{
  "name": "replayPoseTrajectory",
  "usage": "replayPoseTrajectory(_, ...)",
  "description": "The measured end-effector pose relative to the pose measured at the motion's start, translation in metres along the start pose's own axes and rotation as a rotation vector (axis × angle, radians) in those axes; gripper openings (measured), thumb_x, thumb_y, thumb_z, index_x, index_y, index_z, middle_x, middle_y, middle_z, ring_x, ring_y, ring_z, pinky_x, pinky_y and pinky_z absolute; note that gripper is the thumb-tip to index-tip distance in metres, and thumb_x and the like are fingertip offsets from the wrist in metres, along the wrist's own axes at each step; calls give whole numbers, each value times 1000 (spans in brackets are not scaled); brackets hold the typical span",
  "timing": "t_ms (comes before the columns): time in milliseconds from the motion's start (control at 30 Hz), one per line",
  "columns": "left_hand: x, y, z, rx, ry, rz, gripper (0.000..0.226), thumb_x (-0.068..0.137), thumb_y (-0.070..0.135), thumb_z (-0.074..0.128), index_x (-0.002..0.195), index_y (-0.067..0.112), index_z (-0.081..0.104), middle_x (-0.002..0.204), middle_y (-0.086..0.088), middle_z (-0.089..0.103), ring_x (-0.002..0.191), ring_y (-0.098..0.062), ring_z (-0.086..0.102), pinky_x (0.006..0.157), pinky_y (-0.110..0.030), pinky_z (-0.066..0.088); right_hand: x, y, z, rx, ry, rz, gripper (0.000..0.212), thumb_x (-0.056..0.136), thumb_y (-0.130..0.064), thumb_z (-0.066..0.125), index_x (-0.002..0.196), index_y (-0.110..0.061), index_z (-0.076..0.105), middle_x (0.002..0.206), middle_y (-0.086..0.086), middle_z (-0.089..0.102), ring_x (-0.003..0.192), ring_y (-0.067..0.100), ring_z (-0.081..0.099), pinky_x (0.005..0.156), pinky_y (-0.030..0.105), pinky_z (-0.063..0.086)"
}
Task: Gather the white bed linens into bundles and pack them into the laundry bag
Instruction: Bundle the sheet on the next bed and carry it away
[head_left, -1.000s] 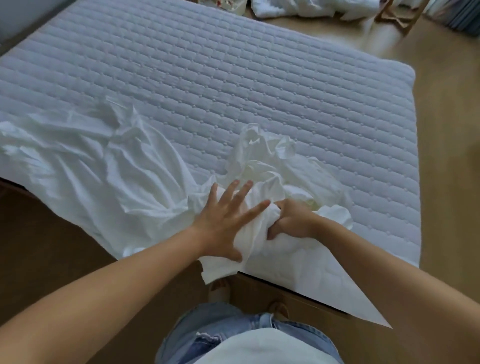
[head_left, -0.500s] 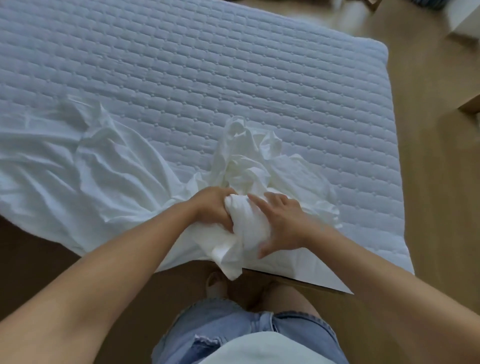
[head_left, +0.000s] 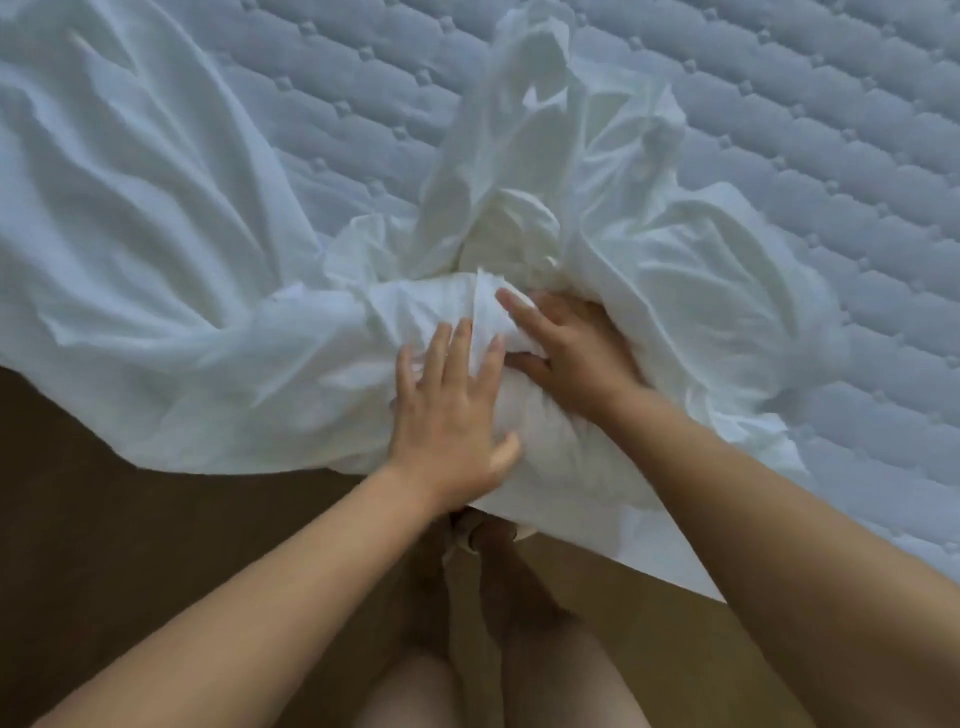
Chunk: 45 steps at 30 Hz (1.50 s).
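A white sheet (head_left: 156, 270) lies crumpled on the quilted mattress (head_left: 779, 130), with its near part bunched into a wad (head_left: 540, 436) at the bed's front edge. My left hand (head_left: 452, 415) presses on the wad's left side with fingers straight and spread. My right hand (head_left: 571, 353) sits on the wad's far right side, holding a fold of fabric between thumb and fingers. More loose sheet rises in a peak (head_left: 530, 104) behind my hands. No laundry bag is in view.
The sheet's left part drapes over the bed's front edge onto the brown bed frame (head_left: 104, 519). Wooden floor (head_left: 623, 597) shows below the mattress corner. My bare legs (head_left: 509, 675) stand against the bed.
The view has come much closer to the bed. My left hand has let go of the wad and now lies flat on it. My right hand has shifted further over the wad.
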<state>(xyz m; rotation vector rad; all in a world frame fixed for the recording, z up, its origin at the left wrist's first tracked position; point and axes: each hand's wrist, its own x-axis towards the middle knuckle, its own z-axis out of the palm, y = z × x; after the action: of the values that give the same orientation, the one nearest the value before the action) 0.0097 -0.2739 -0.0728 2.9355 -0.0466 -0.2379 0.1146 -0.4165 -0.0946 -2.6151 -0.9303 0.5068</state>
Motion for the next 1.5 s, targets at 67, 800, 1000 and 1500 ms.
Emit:
replayPoseTrajectory(67,-16,-8,30,112,-51,92,125,56,68,65,152,17,4,155,-24,4,146,-35,-4,110,-58,1,5,14,4,10,46,-56,61,85,-49,47,136,-16,51,121,15,62,105,39,60,91,45,47)
replayPoseTrajectory(800,116,16,-43,189,-247,-87,127,68,65,65,144,30,-29,154,-17,-24,143,-41,-16,109,-65,1,53,43,-79,291,-108,204,99,73,-33,77,148,-42,13,146,4,37,126,27,46,96,32,39)
replayPoseTrajectory(1000,169,11,-38,160,-218,-142,107,66,82,52,150,40,1,152,-16,19,137,-38,22,109,-61,15,-21,51,-101,-175,261,325,88,77,-61,60,149,-31,19,155,10,19,144,31,6,115,50,0)
replayPoseTrajectory(1500,201,-7,-26,153,-177,-40,89,70,72,55,145,38,23,130,-14,45,116,-37,43,98,-46,30,25,99,-98,827,638,881,38,64,-33,75,100,-30,61,108,-2,63,103,18,58,94,31,48)
